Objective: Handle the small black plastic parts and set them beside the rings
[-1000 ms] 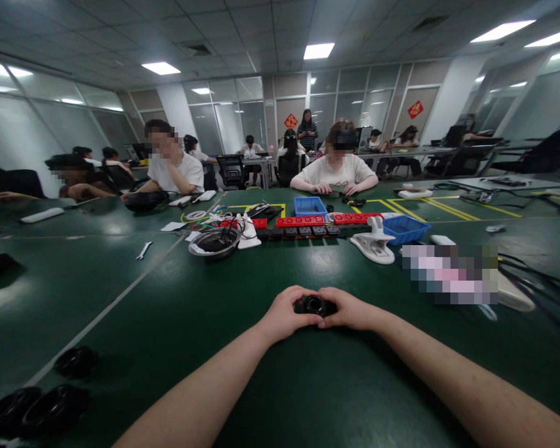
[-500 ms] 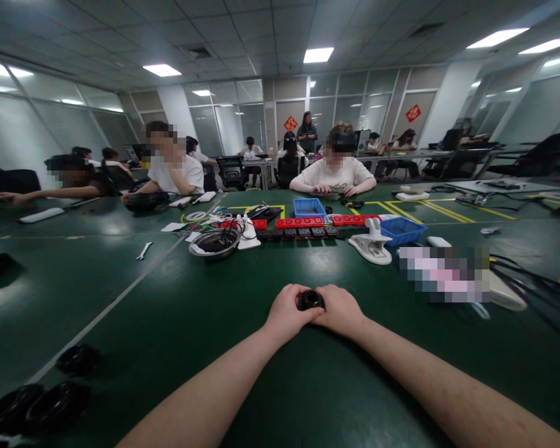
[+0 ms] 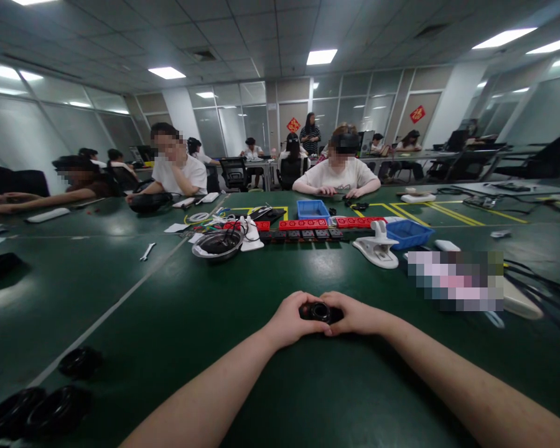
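Note:
A small black round part (image 3: 320, 311) with a hole in its top sits between my two hands, just above the green table (image 3: 177, 311). My left hand (image 3: 290, 322) grips its left side with curled fingers. On the other side my right hand (image 3: 357, 315) closes on it, thumb on top. Both forearms reach in from the bottom of the view. The underside of the part is hidden by my fingers.
Black rings (image 3: 78, 362) lie at the near left edge. Farther out stand a metal bowl (image 3: 217, 244), a white clamp-like tool (image 3: 377, 247), a blue bin (image 3: 407, 233) and rows of red and black blocks (image 3: 308, 224). Several people sit across the table.
Both hands stayed closed on the black part. It tipped and rose slightly half a second ago, then came back down flat near the table.

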Tool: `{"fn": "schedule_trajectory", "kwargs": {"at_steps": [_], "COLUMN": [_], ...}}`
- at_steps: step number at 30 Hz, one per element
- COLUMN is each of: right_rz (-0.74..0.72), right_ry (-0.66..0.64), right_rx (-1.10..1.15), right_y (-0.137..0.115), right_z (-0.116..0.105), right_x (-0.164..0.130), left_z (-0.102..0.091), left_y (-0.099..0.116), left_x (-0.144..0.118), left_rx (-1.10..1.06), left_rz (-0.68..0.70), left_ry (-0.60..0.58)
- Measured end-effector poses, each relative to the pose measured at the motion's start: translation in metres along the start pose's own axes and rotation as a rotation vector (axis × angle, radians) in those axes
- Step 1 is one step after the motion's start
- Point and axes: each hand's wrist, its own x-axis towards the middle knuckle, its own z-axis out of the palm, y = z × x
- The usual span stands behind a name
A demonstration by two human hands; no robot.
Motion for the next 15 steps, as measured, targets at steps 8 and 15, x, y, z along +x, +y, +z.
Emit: {"fn": "schedule_trajectory", "kwargs": {"at_steps": [8, 15], "right_rz": [-0.032, -0.025], "right_ry": [-0.031, -0.025], "right_rx": [0.078, 0.089], "right_y": [0.0042, 0.0007], "right_z": [-0.0022, -0.0028], "right_x": [-0.0010, -0.0014], "left_z": [0.0014, 0.0008], "left_y": [0.0057, 0.0082], "left_x": [-0.0021, -0.0025], "left_rx": [0.015, 0.040], "left_rz": [0.005, 0.000], "left_ry": [0.027, 0.016]}}
